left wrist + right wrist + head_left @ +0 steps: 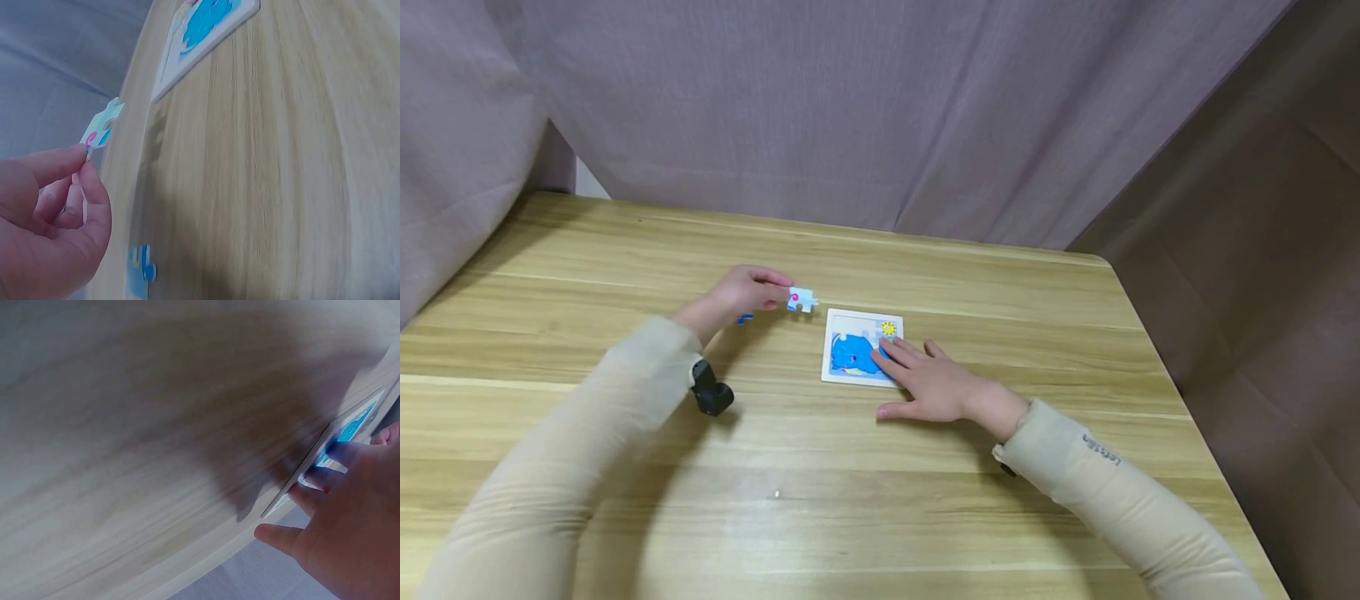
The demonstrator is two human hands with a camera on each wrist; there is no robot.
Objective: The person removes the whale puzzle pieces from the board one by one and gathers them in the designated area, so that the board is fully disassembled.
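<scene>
My left hand (747, 290) pinches a light-blue jigsaw piece (802, 299) with a pink swirl, between thumb and fingertip, raised above the table. In the left wrist view the pinched piece (102, 127) stands tilted at the fingertips. A white-framed jigsaw puzzle (862, 347) lies flat to its right, showing a blue animal and a yellow sun; its upper left part is pale and bare of picture. With fingers spread, my right hand (934, 387) rests on the puzzle's right side and covers part of it. Another blue piece (139, 272) lies on the table under the left hand.
The wooden table (820, 500) reaches back to a grey curtain (790, 108), with a darker curtain (1255, 208) along the right. A black wrist camera (711, 390) juts from the left sleeve. A tiny white speck (777, 493) lies near the front.
</scene>
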